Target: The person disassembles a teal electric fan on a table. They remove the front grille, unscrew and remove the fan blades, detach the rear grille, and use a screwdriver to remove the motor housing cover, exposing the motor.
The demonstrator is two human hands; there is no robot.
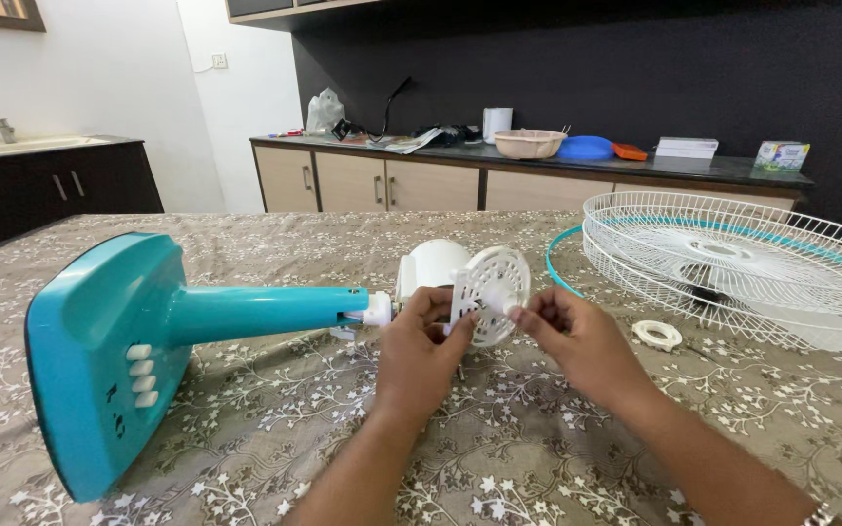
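Table (538,458), floral cloth: teal fan stand (129,341) lies on its side toward the left edge, motor (436,268) near centre. Grilles (733,258) and blade rest detached toward the right edge, white ring nut (657,335) beside them. Left hand (421,346) grips the motor's round plate (487,292); right hand (577,336) pinches the shaft. The shaft tip is hidden by fingers; the grilles are cut off at right.

Open patterned desk (538,458) near the body, on both sides of the forearms. Blocked to the left by the teal fan base (99,360) and its stem (265,312), lying across toward the white motor housing (460,282). Hemmed in on the right by stacked wire grilles (733,263), with a small white ring nut (657,335) just before them. Clear strip beyond the motor toward the far desk edge.
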